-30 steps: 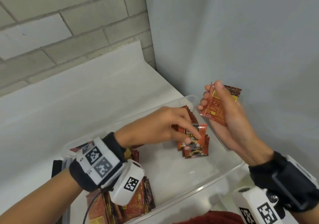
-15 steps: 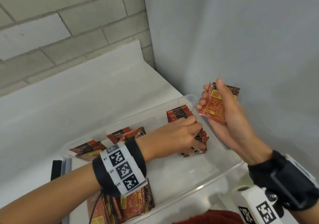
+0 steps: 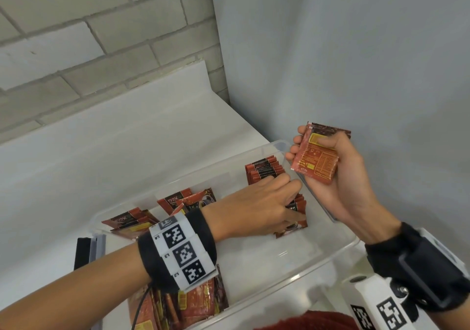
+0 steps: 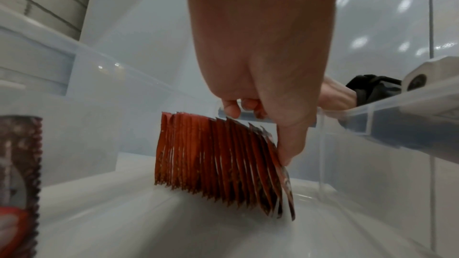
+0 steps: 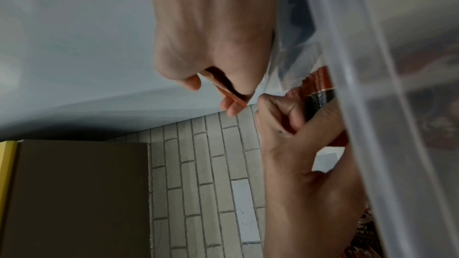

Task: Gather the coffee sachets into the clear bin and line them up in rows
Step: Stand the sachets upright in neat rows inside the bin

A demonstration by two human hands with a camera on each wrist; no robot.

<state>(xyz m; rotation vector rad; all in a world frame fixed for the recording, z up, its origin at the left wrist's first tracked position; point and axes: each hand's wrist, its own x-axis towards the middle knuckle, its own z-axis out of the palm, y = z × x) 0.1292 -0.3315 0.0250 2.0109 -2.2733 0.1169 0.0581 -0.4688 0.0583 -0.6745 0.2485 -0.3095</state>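
Clear bin (image 3: 338, 249): a row of upright sachets (image 4: 218, 164) is kept at its right end, gripped from above by the curled fingers of the left hand (image 3: 256, 207). A small stack of sachets (image 3: 315, 161) is clasped by the right hand (image 3: 340, 177), just beside the bin's right wall.

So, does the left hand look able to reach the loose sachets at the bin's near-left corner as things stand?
Probably yes: the left hand only steadies the upright row, and the loose sachets lie uncovered beneath its wrist inside the open bin.
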